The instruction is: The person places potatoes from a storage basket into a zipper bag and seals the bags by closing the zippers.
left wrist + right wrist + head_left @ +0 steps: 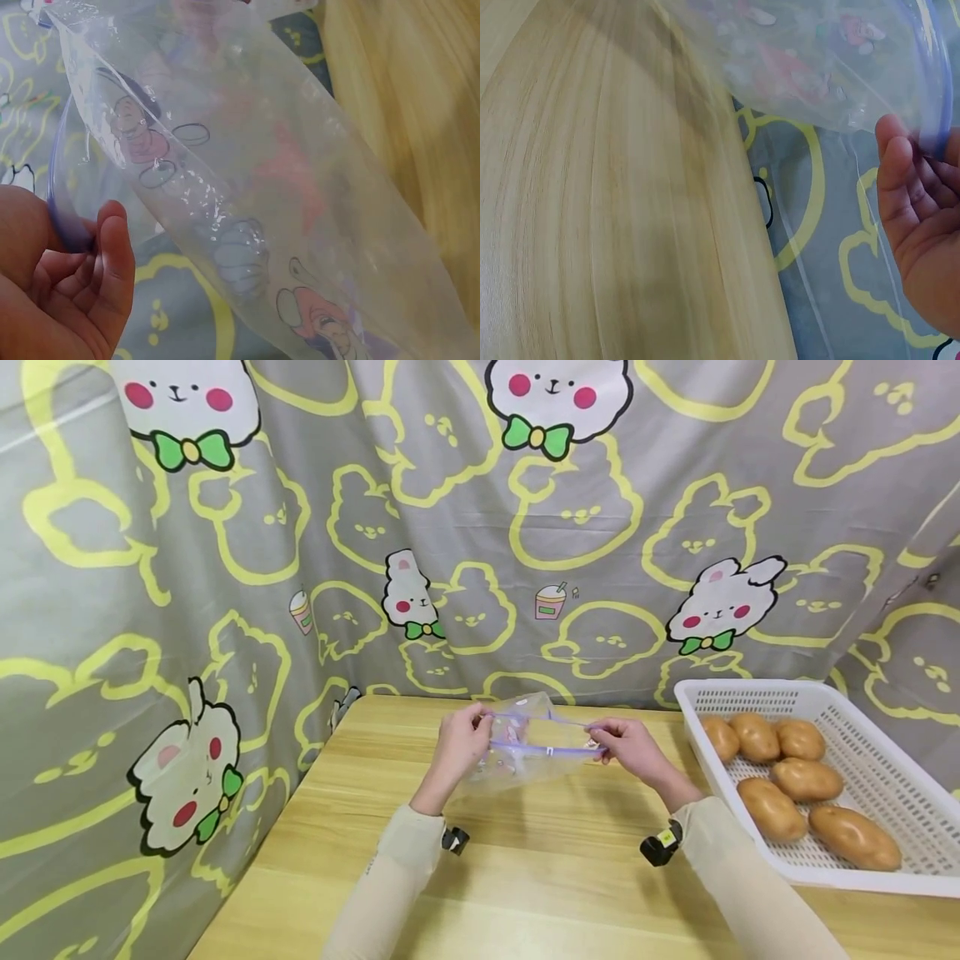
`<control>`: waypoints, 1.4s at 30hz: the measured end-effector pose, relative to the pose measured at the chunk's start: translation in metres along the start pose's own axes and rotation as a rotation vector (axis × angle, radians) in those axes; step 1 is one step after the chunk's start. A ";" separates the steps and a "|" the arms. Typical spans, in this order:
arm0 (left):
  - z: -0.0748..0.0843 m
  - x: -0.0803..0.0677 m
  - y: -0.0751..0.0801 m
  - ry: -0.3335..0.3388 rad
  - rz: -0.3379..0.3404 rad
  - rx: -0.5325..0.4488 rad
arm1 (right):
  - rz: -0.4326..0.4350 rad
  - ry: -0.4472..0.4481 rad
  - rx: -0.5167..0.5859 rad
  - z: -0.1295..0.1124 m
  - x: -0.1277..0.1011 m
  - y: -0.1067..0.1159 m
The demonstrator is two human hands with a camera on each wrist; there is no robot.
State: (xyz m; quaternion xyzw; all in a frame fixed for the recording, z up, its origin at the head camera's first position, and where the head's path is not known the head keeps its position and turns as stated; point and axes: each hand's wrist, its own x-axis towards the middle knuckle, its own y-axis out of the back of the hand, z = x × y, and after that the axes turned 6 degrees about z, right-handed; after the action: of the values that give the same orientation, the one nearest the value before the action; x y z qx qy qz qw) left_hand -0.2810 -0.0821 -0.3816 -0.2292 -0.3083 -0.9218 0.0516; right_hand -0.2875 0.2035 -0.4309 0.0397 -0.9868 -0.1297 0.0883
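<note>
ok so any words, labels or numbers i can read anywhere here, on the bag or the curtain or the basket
None can be read.
Clear zip bag, held by the left hand and right hand: cartoon figures only, no legible lettering.
Curtain: rabbits, bows and drink cups; the cups' markings are too small to read.
White basket of potatoes: no label visible.
Wrist camera: yellow mark, too small to read.

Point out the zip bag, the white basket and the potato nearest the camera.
zip bag [525, 747], head view, clear middle panel.
white basket [757, 690], head view, far rim.
potato nearest the camera [855, 837], head view, its middle.
</note>
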 end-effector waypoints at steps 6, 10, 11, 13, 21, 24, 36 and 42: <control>-0.001 0.002 0.001 0.012 0.007 -0.041 | -0.038 -0.007 -0.039 0.005 0.000 0.007; -0.001 0.004 0.004 0.009 -0.006 -0.078 | -0.073 0.002 -0.067 0.005 0.000 0.014; -0.001 0.004 0.005 0.009 -0.014 -0.092 | -0.082 0.008 -0.072 0.004 0.000 0.015; -0.001 0.005 0.006 0.014 -0.028 -0.115 | -0.094 0.016 -0.073 0.003 0.000 0.018; -0.001 0.006 0.005 0.046 -0.083 -0.157 | -0.098 -0.007 -0.046 0.007 -0.001 0.023; -0.002 0.007 0.004 0.049 -0.076 -0.164 | -0.103 -0.005 -0.039 0.008 0.000 0.023; 0.005 -0.001 -0.002 0.049 -0.221 -0.260 | -0.172 -0.038 -0.042 0.007 0.000 0.021; 0.010 -0.006 -0.007 0.070 -0.171 -0.311 | -0.239 -0.046 -0.055 -0.001 -0.004 0.020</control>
State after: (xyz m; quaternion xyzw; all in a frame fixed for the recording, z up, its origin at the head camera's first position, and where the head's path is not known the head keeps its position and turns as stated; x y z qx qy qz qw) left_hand -0.2734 -0.0708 -0.3806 -0.1749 -0.1784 -0.9669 -0.0524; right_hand -0.2848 0.2229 -0.4252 0.1517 -0.9728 -0.1673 0.0506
